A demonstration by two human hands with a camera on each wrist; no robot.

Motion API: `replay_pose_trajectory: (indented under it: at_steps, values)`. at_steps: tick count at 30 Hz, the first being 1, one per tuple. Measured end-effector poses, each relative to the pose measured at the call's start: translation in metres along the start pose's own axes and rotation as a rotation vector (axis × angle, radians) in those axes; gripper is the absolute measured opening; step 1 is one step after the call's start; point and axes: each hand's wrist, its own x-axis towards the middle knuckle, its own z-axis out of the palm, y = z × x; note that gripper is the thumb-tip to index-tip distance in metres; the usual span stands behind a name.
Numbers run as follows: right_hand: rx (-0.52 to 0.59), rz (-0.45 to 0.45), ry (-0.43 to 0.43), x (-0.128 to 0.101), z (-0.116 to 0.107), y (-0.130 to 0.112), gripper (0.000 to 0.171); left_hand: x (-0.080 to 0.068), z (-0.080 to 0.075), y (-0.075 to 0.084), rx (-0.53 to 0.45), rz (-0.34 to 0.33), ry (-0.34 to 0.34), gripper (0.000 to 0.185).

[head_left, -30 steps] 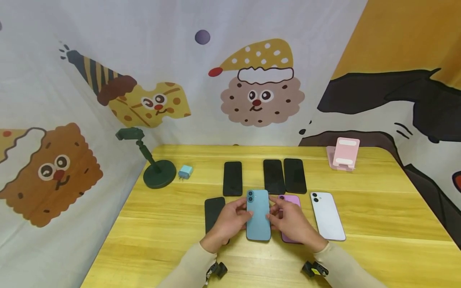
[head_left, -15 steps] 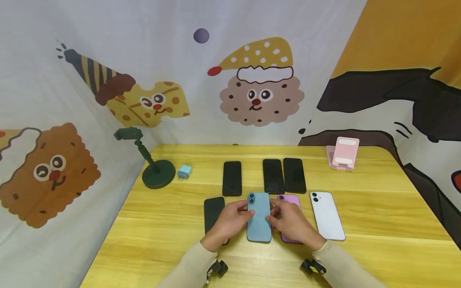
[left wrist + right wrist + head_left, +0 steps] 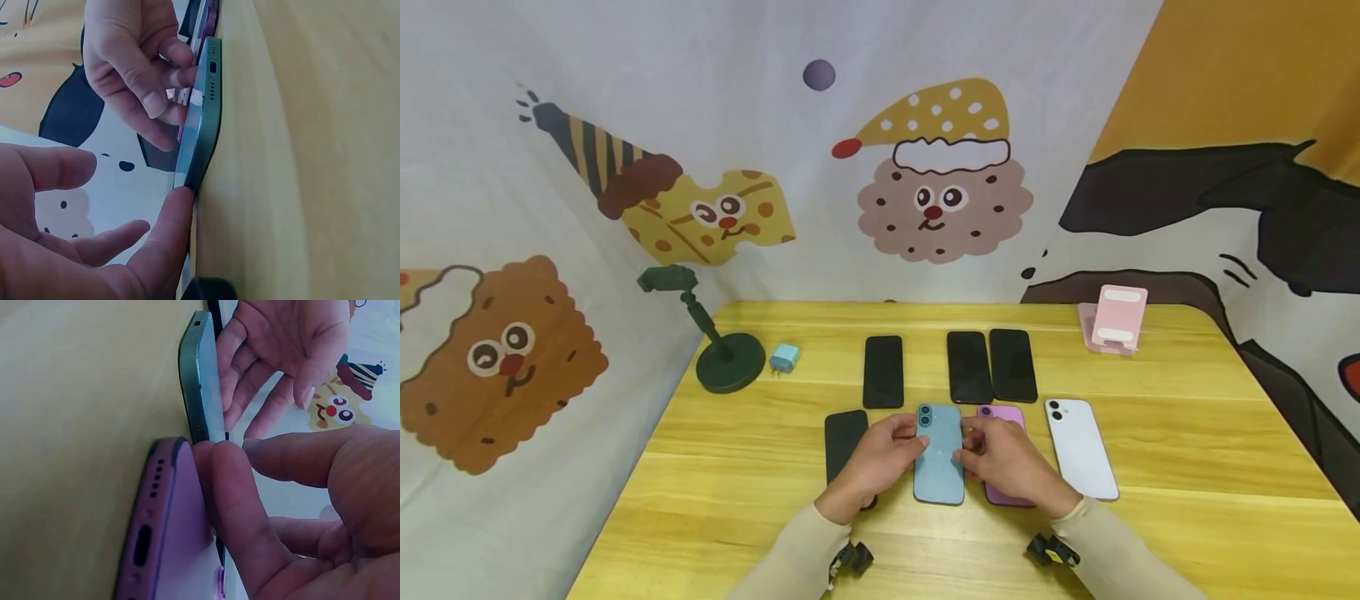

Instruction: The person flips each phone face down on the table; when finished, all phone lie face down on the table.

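Note:
A blue phone (image 3: 938, 471) lies camera side up on the wooden table, its lenses at the far end. On its left side my left hand (image 3: 883, 460) touches the edge with a fingertip, the thumb raised off it in the left wrist view. Across from it my right hand (image 3: 1009, 461) has its fingers at the opposite edge and its thumb (image 3: 300, 453) lifted. Beneath the right hand lies a purple phone (image 3: 181, 519), partly covered. A black phone (image 3: 844, 437) is partly hidden under the left hand. To the right rests a white phone (image 3: 1082, 450).
Three black phones, among them one on the left (image 3: 883, 372), lie face up in a row behind. A dark green phone stand (image 3: 730, 364) and a blue charger (image 3: 786, 358) occupy the back left. At the back right stands a pink phone stand (image 3: 1120, 317). A printed cloth hangs behind the table.
The blue phone has shifted slightly toward me. Both hands have stayed at its sides, moving very little, and the other phones have kept their places.

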Motion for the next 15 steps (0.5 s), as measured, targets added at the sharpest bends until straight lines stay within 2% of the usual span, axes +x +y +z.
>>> replay_pose_trajectory:
  at_steps: [5,10,15]
  values:
    - [0.006,-0.041,0.010,0.001,-0.004,-0.001,0.052,-0.005,-0.005,-0.001,-0.022,0.027,0.004,0.054]
    - [0.034,-0.071,0.021,0.005,-0.004,-0.009,0.046,-0.009,-0.014,-0.003,-0.003,0.085,0.054,0.050]
    - [0.056,-0.134,0.012,0.012,0.002,-0.020,0.042,-0.014,-0.026,-0.006,0.038,0.104,0.102,0.050]
